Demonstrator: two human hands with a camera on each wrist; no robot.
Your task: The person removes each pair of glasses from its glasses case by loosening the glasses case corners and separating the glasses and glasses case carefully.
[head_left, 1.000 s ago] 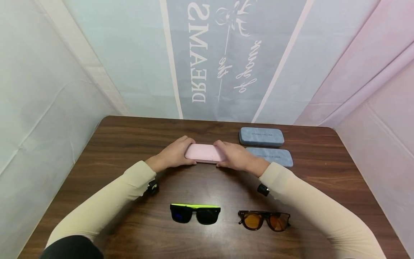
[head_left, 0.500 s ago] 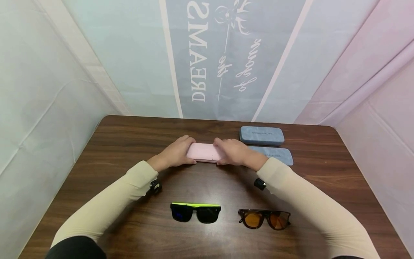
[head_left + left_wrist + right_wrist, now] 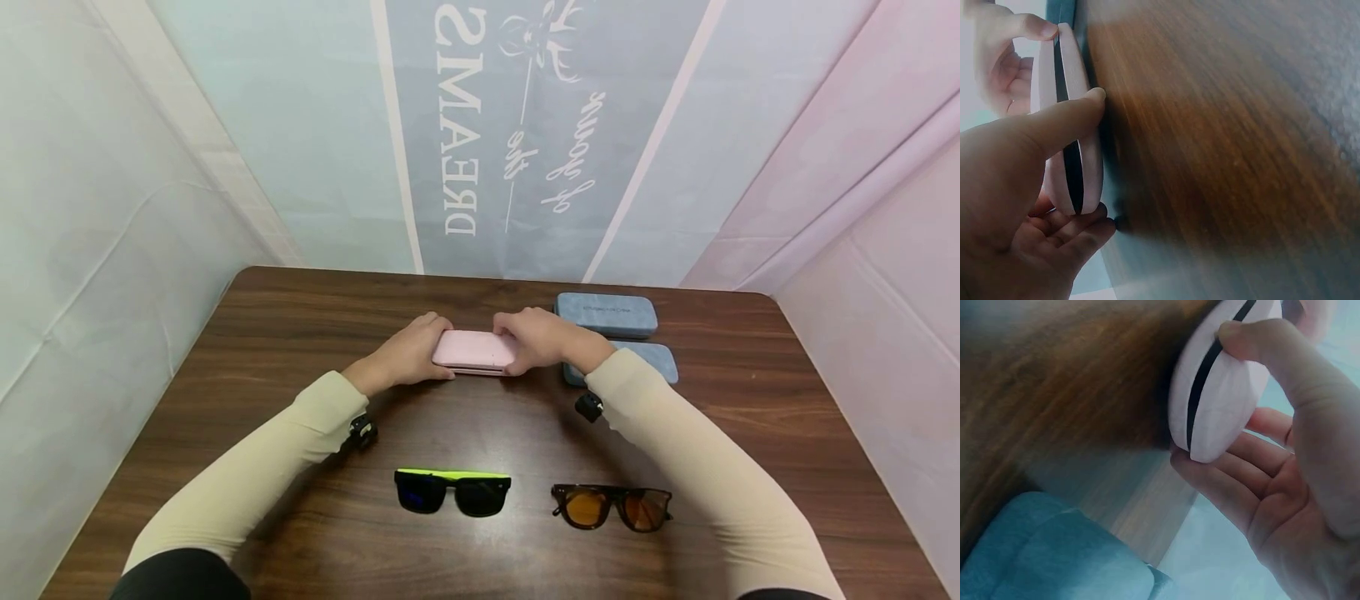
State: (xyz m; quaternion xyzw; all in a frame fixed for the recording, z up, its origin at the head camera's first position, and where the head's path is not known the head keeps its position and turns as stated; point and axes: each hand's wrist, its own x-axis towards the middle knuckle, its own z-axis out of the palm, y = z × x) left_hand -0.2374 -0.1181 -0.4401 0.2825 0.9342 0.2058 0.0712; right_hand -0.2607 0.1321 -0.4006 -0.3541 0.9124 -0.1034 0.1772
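Observation:
A pale pink glasses case [image 3: 474, 350] rests on the table between both hands. My left hand [image 3: 408, 352] grips its left end; in the left wrist view the thumb [image 3: 1079, 115] lies across the near side and fingers curl round the end. My right hand [image 3: 542, 340] holds the right end, its thumb tip [image 3: 1238, 340] on the seam and its fingers on the far side and end. Both wrist views show a dark gap running along the seam between lid and base. The inside of the case is hidden.
Two blue glasses cases, a farther one [image 3: 607, 315] and a nearer one [image 3: 658, 360], lie right of my right hand, which partly covers the nearer. Black sunglasses with a lime-green edge [image 3: 452, 492] and amber-lensed sunglasses [image 3: 613, 507] lie nearer on the wooden table [image 3: 315, 517].
My right hand has shifted slightly up and away, its wrist moving left and its fingers now higher on the pink case's right end. The left hand stays nearly still.

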